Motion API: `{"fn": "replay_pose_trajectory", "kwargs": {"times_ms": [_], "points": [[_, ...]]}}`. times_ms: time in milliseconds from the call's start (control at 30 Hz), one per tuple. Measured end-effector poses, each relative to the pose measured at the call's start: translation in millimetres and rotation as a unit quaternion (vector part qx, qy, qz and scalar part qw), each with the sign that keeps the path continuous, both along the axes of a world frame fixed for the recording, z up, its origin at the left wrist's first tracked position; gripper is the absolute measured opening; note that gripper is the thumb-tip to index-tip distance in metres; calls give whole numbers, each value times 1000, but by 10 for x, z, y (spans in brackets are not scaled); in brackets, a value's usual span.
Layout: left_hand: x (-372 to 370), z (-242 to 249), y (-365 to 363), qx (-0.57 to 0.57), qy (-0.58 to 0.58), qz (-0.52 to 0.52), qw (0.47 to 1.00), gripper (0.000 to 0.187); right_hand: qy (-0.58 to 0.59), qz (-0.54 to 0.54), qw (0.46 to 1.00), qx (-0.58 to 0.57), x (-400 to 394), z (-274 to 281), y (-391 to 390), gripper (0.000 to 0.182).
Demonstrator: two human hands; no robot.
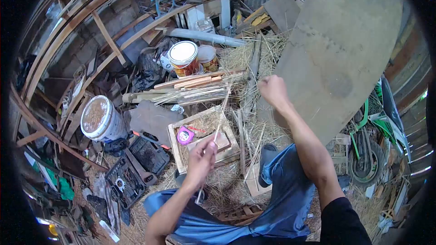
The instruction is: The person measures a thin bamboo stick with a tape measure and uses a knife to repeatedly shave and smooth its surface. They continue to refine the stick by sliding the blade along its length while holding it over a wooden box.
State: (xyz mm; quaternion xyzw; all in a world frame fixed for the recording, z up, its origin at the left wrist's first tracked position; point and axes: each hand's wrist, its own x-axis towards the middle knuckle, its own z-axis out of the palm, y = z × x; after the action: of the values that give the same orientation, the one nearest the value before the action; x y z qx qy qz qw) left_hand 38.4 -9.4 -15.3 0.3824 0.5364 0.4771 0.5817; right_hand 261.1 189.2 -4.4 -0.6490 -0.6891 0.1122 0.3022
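Observation:
My left hand [200, 162] is closed around a thin pale stick [222, 120], which slants up and away from the fingers and also shows below the hand. Beneath it stands a wooden box frame [171, 132] with straw inside. A pink tape measure [185, 135] and a brown wooden block [221, 143] rest at this box. My right hand [274, 90] is raised to the right, over the left edge of a large flat board [327, 63]. Its fingers are curled into a fist, and whatever they may hold is hidden.
Wood strips [197, 81] lie beyond the box, with a lidded bucket [183, 53] behind them. To the left are another bucket [102, 119] and an open tool case [122, 183]. A wheel [367, 159] stands at right. Straw [231, 59] litters the ground.

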Motion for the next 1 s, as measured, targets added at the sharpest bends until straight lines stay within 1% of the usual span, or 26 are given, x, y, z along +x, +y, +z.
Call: {"fn": "replay_pose_trajectory", "kwargs": {"times_ms": [33,100,167,200,267,300,367,433,500,533,567,633,700,733,767,800,833,867,900,933,967,1000], "points": [[-12,-35,68,-1,0,6,1000,32,28,58,998,0,-143,74,-148,18],[-49,-73,177,30,-11,29,999,33,-15,169,985,8,-395,26,-388,15],[27,-16,213,27,21,38,999,34,-133,216,967,-36,-646,178,-726,14],[65,-8,221,38,26,33,998,35,-129,212,968,-37,-706,112,-707,14],[124,-8,229,42,19,24,999,35,-152,209,965,53,-756,-109,-651,9],[124,9,249,40,25,17,999,35,-146,202,967,50,-742,-111,-632,9],[104,62,298,64,-4,7,998,37,-207,185,959,51,-748,-63,-508,15],[136,105,257,54,5,19,998,35,-207,115,971,42,-702,-120,-341,13],[156,85,131,-2,15,-26,1000,35,-207,26,978,5,-410,-160,-20,14],[187,140,53,-23,-5,-38,999,35,-175,-26,984,-9,-227,-80,47,15],[176,149,-7,-22,-6,-39,999,35,-149,-70,986,-38,10,-196,218,15],[147,154,-77,-8,-29,-87,996,32,-91,-122,988,-21,539,-551,438,14],[66,101,-45,-1,-51,-65,997,29,-51,-117,989,-76,757,-779,509,21],[-3,-25,39,21,-26,-49,998,28,-61,-103,990,-71,672,-746,489,21],[-66,-136,124,43,-1,-31,999,26,-70,-52,989,-120,573,-718,467,25],[-119,-192,208,42,-14,2,999,22,-81,-1,983,-168,457,-675,432,29],[-157,-301,322,48,-23,21,998,22,-65,29,984,-166,264,-554,341,31],[-190,-414,456,79,-11,57,995,21,-46,62,983,-165,51,-398,207,34],[-227,-456,555,107,4,93,990,20,37,99,979,-174,-104,-311,72,33],[-334,-389,585,113,3,131,985,20,116,153,964,-186,-376,-240,-18,32],[-340,-331,687,123,-5,134,983,21,111,168,962,-185,-486,-244,-93,32],[-343,-299,758,132,-13,137,982,23,142,214,948,-190,-579,-254,-152,31]]}}
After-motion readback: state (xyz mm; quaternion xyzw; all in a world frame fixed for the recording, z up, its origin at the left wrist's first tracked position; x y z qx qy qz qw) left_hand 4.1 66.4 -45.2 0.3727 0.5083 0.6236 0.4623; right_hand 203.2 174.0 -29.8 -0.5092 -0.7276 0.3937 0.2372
